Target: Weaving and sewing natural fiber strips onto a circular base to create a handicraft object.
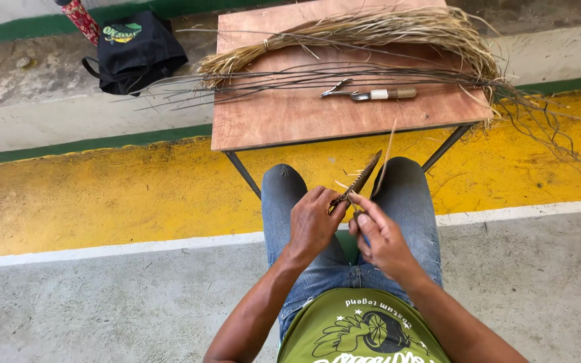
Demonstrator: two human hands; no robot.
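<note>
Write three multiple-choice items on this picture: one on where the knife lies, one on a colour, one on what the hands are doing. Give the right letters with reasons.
1. Where does the knife lie?
A. On the wooden table, in front of the straw bundle
B. On the person's lap
C. On the black bag

2. What colour is the wide painted band on the floor under the table?
A. Red
B. Yellow
C. Blue

3. What is the state of the two hands?
A. Both lie flat on the table
B. Both hang free, holding nothing
C. Both pinch a narrow braided strip over the knees

Key:
1 A, the knife rests on the tabletop by the dark thin stems, near the straw.
2 B, the band beside the green stripe is yellow.
3 C, the left hand and the right hand both close on the strip's lower end.
</note>
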